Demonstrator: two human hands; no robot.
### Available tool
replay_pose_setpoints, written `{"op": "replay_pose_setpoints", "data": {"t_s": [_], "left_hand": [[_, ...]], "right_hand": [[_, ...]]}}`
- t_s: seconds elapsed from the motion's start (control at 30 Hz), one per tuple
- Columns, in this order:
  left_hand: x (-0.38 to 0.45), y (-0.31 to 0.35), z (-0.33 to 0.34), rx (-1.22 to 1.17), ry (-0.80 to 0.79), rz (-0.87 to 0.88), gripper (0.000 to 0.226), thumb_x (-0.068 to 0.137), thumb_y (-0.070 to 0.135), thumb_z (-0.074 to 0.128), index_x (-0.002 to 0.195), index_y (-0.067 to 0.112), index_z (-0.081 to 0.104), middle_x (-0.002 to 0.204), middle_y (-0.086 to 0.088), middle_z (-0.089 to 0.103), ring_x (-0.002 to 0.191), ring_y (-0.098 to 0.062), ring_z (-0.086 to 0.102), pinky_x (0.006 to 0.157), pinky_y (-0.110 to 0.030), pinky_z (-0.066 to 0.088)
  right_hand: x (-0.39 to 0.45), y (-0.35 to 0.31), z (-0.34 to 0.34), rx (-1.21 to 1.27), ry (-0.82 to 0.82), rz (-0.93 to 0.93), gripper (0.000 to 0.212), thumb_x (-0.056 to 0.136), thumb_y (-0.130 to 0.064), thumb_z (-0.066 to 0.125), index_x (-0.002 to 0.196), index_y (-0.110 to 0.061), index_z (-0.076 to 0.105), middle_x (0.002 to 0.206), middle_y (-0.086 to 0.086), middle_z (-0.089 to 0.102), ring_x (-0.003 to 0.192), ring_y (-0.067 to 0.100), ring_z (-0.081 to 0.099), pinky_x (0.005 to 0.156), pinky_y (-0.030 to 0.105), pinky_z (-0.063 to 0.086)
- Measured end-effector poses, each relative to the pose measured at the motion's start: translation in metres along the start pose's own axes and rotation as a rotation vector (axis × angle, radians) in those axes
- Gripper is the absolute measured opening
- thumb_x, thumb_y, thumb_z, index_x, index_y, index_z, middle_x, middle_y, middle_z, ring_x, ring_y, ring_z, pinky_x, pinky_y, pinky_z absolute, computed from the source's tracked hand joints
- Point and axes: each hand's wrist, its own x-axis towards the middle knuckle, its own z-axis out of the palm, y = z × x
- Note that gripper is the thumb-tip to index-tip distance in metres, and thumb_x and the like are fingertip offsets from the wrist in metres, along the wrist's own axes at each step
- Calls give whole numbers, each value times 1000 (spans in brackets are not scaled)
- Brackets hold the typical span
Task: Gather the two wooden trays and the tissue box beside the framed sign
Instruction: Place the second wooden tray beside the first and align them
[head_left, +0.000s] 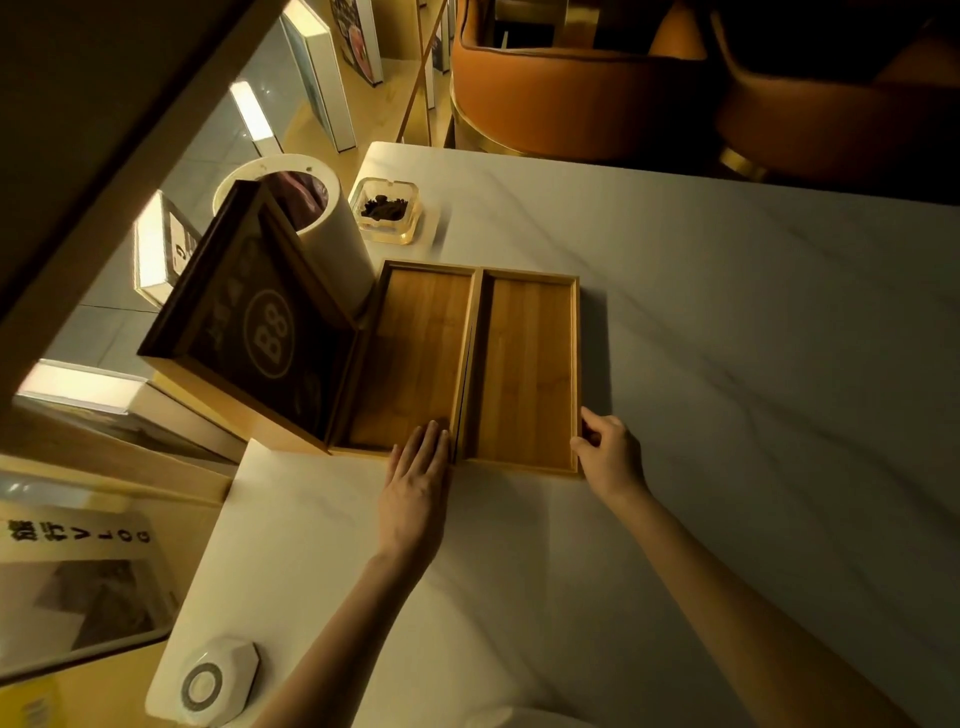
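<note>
Bamboo-coloured wooden trays, left tray (415, 358) and right tray (524, 369), lie touching, just right of the dark framed sign (249, 322). Left hand (415, 488) rests flat and spread; right hand (610, 452) pinches the right tray's near corner. No tissue box is visible; it seems left to gather.

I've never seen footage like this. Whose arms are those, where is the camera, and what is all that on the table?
There is no machine here: these are a person's two bare arms, filmed by one wide-angle camera worn on the head, looking down.

On the white marble-look table lie two empty shallow wooden trays, side by side: the left tray and the right tray. The left hand rests flat on the left tray's near end. The right hand touches the right tray's near right corner.

Left of the trays stands a dark framed sign marked "B8". Behind it are a white round bin and a clear glass ashtray. A white hexagonal button device sits near the front edge. I see no tissue box.
</note>
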Motion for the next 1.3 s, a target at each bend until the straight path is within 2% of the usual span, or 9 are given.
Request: {"op": "replay_pose_setpoints", "data": {"t_s": [0.07,0.13,0.47,0.7,0.93,1.07,1.3], "left_hand": [[0,1,0,20,8,0,56,73,3,71,126,8,50,130,-12,57,122,-31,51,100,-46,30],[0,1,1,33,15,2,61,69,2,74,126,8,51,129,-11,58,121,-30,52,99,-44,31],[0,0,-1,84,-28,45,64,72,10,73,130,14,47,129,-8,59,122,-31,52,97,-47,43],[5,-4,2,7,-19,134,64,69,0,74,127,10,50,129,-10,59,121,-27,53,98,-42,42],[9,-7,-3,-23,-42,183,61,68,0,75,124,8,52,125,-11,61,117,-26,57,93,-39,47],[12,-11,-8,-13,-53,239,60,66,3,77,122,8,56,122,-11,64,114,-27,60,89,-37,50],[13,-10,-14,12,-89,256,65,57,5,84,117,9,59,117,-10,67,108,-26,63,80,-33,55]], "right_hand": [[0,0,-1,-1,-3,0,46,88,-3,51,132,-4,39,129,19,50,117,30,51,94,32,45],[-1,1,0,3,-5,4,46,88,-3,51,132,-4,39,129,19,50,117,30,51,93,32,45],[-3,1,0,-7,-2,-14,45,89,-4,51,132,-4,39,128,19,50,116,30,51,94,34,47],[0,0,-1,-40,5,-41,44,88,-2,51,131,-2,40,129,19,50,115,30,52,92,31,46],[2,0,-3,-50,-10,-48,44,88,-1,51,131,-2,40,130,18,49,116,29,51,91,29,45],[2,1,-4,-54,-17,-59,45,88,0,51,131,-2,40,129,18,49,115,29,52,85,23,42],[0,2,-5,-107,-47,-95,45,89,-3,49,132,-2,37,131,19,47,116,29,51,91,28,45]]}}
